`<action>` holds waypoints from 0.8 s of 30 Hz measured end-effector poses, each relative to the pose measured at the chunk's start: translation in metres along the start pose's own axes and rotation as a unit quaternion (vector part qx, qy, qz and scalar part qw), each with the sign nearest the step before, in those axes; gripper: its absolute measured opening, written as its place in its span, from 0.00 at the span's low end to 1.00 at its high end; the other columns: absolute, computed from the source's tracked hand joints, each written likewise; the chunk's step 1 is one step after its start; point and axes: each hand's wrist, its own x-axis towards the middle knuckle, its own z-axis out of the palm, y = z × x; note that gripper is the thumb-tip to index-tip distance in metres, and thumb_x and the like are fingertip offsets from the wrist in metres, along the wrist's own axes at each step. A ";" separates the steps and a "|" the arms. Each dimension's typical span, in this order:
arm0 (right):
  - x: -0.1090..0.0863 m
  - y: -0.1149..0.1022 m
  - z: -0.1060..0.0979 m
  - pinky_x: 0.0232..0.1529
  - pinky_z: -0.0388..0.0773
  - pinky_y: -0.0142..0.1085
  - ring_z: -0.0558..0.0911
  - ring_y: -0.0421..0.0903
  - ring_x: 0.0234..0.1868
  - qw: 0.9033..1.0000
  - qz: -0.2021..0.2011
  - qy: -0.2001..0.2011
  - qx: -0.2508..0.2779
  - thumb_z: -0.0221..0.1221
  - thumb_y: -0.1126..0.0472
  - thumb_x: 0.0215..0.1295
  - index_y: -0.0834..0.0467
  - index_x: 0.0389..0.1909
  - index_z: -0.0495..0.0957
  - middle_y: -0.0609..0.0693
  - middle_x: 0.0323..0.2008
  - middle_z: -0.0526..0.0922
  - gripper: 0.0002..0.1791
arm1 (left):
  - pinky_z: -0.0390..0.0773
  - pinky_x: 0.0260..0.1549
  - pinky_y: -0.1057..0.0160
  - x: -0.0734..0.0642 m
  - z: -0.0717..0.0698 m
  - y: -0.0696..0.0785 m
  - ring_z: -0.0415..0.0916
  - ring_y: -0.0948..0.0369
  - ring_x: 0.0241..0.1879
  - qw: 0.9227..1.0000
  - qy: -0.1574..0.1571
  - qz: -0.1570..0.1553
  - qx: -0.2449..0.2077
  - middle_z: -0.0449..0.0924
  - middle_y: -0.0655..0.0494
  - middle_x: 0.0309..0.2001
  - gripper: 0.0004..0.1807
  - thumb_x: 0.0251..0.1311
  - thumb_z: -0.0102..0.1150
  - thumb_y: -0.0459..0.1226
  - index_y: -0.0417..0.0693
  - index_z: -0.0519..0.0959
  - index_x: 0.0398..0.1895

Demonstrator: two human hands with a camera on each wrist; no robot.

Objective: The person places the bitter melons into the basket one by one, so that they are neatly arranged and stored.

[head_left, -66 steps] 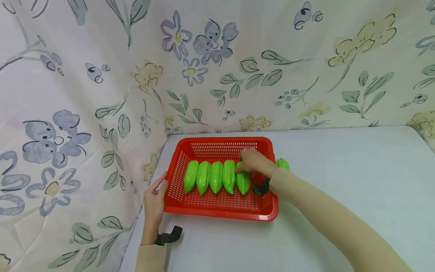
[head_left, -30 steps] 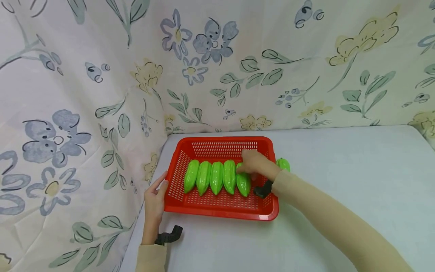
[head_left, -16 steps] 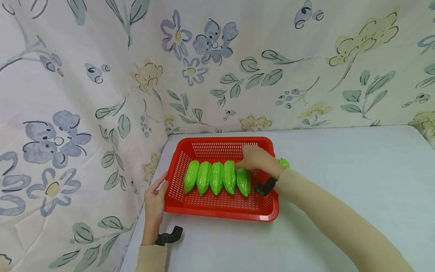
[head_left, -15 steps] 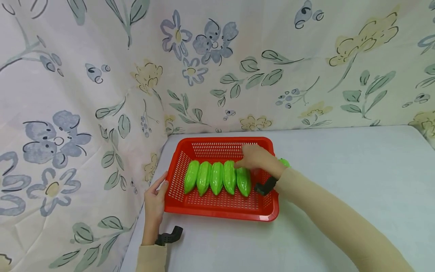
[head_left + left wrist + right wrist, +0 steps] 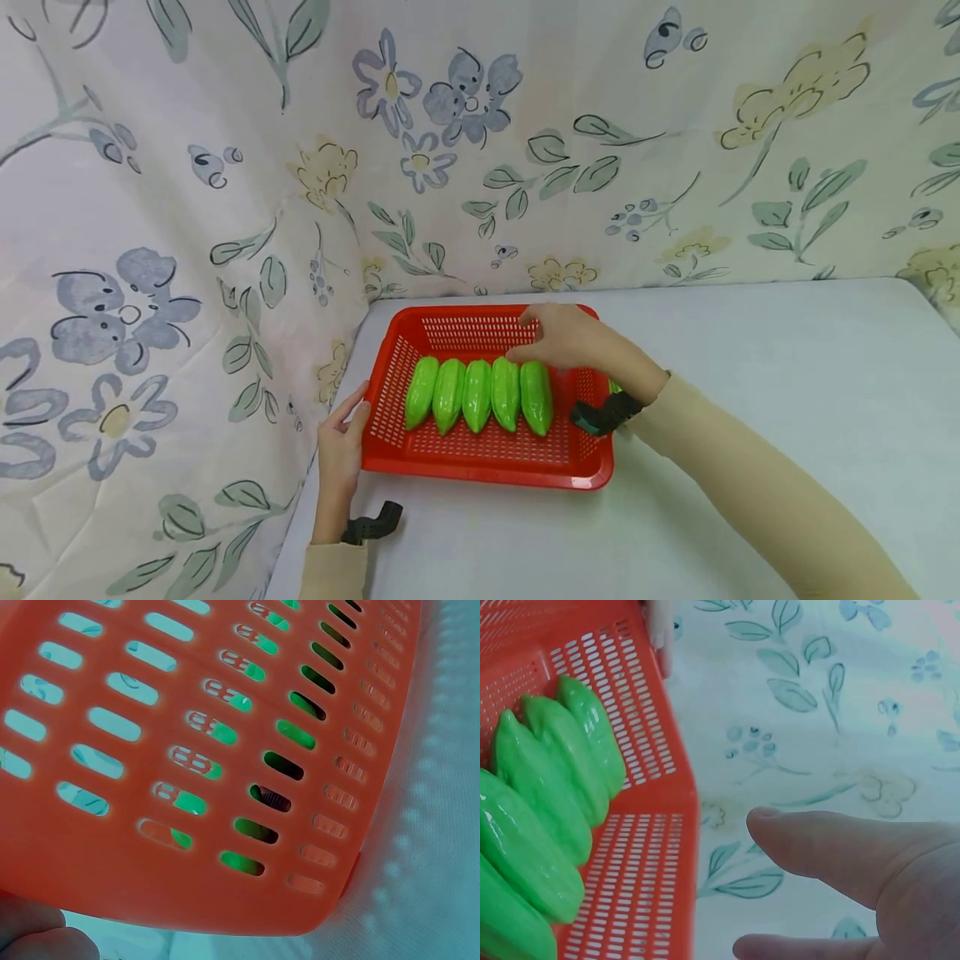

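My left hand [image 5: 339, 446] rests at the left side of a red plastic basket [image 5: 487, 477], its fairly straight fingers and thumb touching the rim. Glossy green, ridged, elongated fruits [image 5: 477, 396] lie side by side in a row inside. My right hand [image 5: 566, 336] hovers over the basket's back right part, holding nothing. Its thumb and fingers are spread apart, just above and behind the rightmost fruit [image 5: 536, 398]. In the right wrist view, the right thumb [image 5: 810, 840] shows beside the basket. Through the slots in the left wrist view, bits of green fruit [image 5: 296, 735] show.
Another green fruit [image 5: 614, 387] lies outside the basket on the right, mostly hidden by the arm and rim. The white table [image 5: 757, 375] stretches off to the right. A floral curtain [image 5: 480, 225] hangs behind and along the left.
My right hand has let go of the rightmost fruit and lifted up and back from it, its fingers opening. The fruit stays in the row. My left hand and the basket hold still.
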 end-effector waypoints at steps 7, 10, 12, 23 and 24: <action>-0.013 0.014 -0.004 0.37 0.84 0.38 0.83 0.48 0.37 0.999 -0.025 0.023 0.006 0.67 0.41 0.65 0.60 0.69 0.74 0.56 0.45 0.85 0.38 | 0.86 0.28 0.67 0.001 0.000 -0.002 0.83 0.62 0.30 1.000 0.003 0.006 -0.001 0.82 0.40 0.59 0.23 0.77 0.55 0.50 0.62 0.77 0.71; -0.022 0.022 -0.009 0.35 0.84 0.37 0.83 0.48 0.36 0.999 -0.033 0.032 0.020 0.67 0.42 0.65 0.60 0.67 0.75 0.57 0.45 0.85 0.37 | 0.86 0.29 0.66 0.001 0.000 -0.001 0.84 0.62 0.30 1.000 0.004 0.007 -0.003 0.82 0.40 0.60 0.23 0.77 0.55 0.50 0.62 0.77 0.71; -0.029 0.028 -0.013 0.34 0.86 0.37 0.84 0.49 0.36 0.998 -0.033 0.038 0.033 0.68 0.42 0.65 0.60 0.67 0.75 0.58 0.46 0.85 0.36 | 0.87 0.29 0.66 0.002 0.000 -0.001 0.85 0.60 0.31 1.000 0.004 0.007 -0.002 0.82 0.40 0.60 0.23 0.77 0.55 0.49 0.61 0.77 0.72; -0.061 0.064 -0.030 0.33 0.88 0.39 0.84 0.50 0.42 0.995 -0.012 0.054 0.083 0.68 0.44 0.66 0.59 0.67 0.74 0.59 0.53 0.83 0.35 | 0.86 0.28 0.66 0.001 0.000 -0.003 0.84 0.61 0.29 1.000 0.008 0.015 0.006 0.83 0.41 0.59 0.23 0.77 0.55 0.51 0.63 0.77 0.71; -0.064 0.066 -0.032 0.32 0.88 0.39 0.84 0.50 0.42 0.995 -0.008 0.055 0.087 0.68 0.43 0.66 0.59 0.67 0.74 0.59 0.53 0.83 0.35 | 0.86 0.29 0.66 0.001 0.000 -0.003 0.84 0.61 0.30 1.000 0.010 0.014 0.008 0.83 0.41 0.59 0.23 0.77 0.55 0.51 0.63 0.77 0.71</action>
